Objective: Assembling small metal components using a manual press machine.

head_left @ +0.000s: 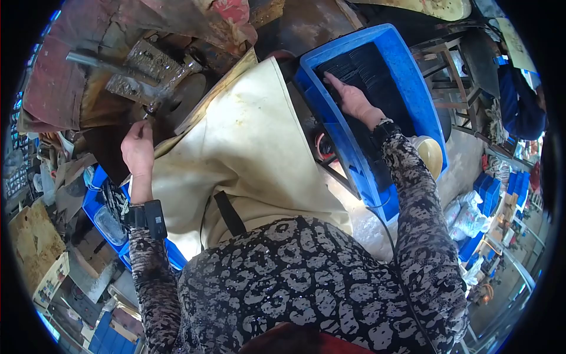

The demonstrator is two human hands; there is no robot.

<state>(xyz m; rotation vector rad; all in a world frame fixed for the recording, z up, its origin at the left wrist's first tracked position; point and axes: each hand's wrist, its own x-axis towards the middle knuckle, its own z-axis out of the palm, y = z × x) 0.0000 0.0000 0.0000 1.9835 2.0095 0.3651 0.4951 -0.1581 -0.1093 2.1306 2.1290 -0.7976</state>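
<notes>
My left hand [138, 148] is closed, fingertips pinched together, beside a wet, grimy machine [154, 66] with a metal block and a dark round part. What the fingers hold, if anything, I cannot make out. To the right, my right hand [356, 105] reaches into a long blue plastic crate [408, 65]. Its index finger is stretched out over dark, thin, flat pieces [354, 66] lying in close rows, and the other fingers are partly hidden. A cream apron-like sheet [236, 127] spreads over my lap between the two hands.
A metal pipe [112, 66] juts across the machine. Stained sheets [59, 76] hang around it. Beside the right forearm sits a cream round container [429, 154]. Another blue crate [97, 203] stands at lower left. A wooden stool [451, 76] is at the right.
</notes>
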